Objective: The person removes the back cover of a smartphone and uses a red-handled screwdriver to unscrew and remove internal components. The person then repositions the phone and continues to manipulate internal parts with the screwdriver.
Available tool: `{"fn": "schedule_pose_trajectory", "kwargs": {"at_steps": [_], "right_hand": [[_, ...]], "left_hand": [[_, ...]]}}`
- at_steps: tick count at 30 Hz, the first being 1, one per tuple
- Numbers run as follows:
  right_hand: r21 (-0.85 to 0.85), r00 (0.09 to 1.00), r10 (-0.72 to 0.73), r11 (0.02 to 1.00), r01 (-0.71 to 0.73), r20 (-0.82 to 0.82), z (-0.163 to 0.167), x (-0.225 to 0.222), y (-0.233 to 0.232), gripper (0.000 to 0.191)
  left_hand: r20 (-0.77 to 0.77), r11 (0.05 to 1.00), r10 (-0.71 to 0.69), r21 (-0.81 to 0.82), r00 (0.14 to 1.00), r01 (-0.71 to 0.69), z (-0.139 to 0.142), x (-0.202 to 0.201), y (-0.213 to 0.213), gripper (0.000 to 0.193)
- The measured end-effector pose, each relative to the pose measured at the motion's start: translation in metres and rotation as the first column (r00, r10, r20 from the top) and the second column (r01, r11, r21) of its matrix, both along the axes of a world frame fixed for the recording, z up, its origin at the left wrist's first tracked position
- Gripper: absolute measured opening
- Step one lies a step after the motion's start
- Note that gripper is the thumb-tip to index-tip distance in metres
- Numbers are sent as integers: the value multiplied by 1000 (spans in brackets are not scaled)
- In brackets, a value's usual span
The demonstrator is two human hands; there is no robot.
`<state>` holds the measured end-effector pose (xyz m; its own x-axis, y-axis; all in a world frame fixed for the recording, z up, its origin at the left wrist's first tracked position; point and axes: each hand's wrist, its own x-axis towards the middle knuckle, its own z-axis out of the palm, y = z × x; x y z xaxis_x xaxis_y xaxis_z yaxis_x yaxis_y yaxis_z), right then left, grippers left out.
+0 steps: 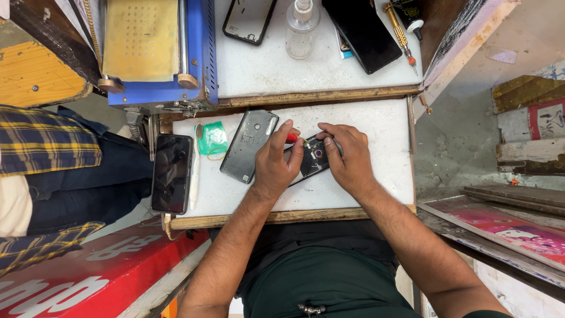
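White bench top (376,176), mid-repair: left hand (276,162) pinching red tool (292,138) at opened phone (312,162), right hand (347,156) fingers pressed together steadying it, grey back cover (247,147) beside; steady, gentle prying probably needed.

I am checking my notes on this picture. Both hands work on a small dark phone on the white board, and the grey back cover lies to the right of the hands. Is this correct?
Not quite. In the head view the grey back cover lies to the left of the hands, beside the left hand. The rest holds: the left hand and the right hand work on the small dark phone on the white board.
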<state>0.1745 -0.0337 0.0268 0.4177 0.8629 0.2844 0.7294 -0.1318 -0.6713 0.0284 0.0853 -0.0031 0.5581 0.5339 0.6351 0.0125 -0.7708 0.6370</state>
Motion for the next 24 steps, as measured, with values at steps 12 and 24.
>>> {"fn": "schedule_pose_trajectory", "kwargs": {"at_steps": [12, 24], "right_hand": [[30, 967, -41, 998, 50, -253, -1, 7, -4, 29], [61, 960, -37, 997, 56, -279, -5, 14, -5, 27]], "left_hand": [[-185, 987, 62, 160, 981, -33, 26, 8, 2, 59], [-186, 981, -195, -51, 963, 189, 61, 11, 3, 50]]}}
